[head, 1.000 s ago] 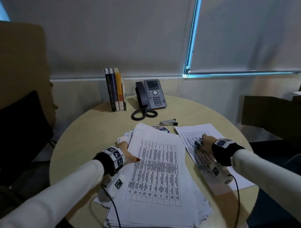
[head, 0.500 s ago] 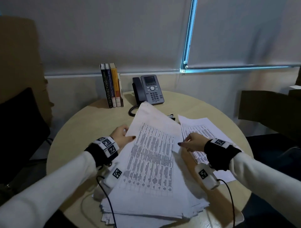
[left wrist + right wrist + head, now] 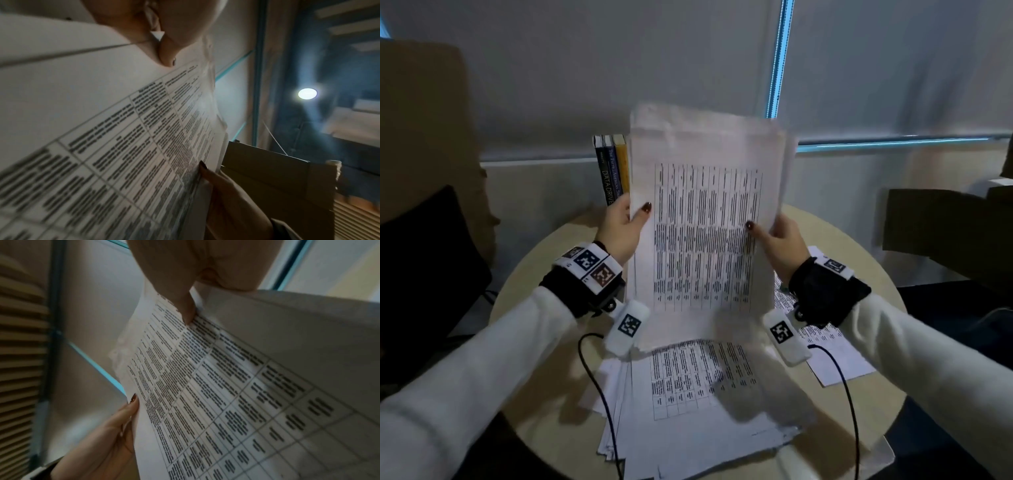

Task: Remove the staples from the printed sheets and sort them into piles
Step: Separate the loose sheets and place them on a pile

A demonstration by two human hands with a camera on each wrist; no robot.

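A bundle of printed table sheets stands upright above the table, held at both side edges. My left hand pinches its left edge, thumb on the front. My right hand pinches the right edge the same way. The left wrist view shows my thumb on the printed page. The right wrist view shows my right thumb on the same page. Under the bundle a thick untidy stack of printed sheets lies flat. No staple can be made out.
A separate printed sheet lies to the right of the stack. Books stand at the back of the round table. A dark chair is at the left and a brown box at the right.
My right hand left the sheet on the right and took the top bundle's right edge. Both hands raised the bundle from flat on the stack to upright, hiding the phone and stapler.
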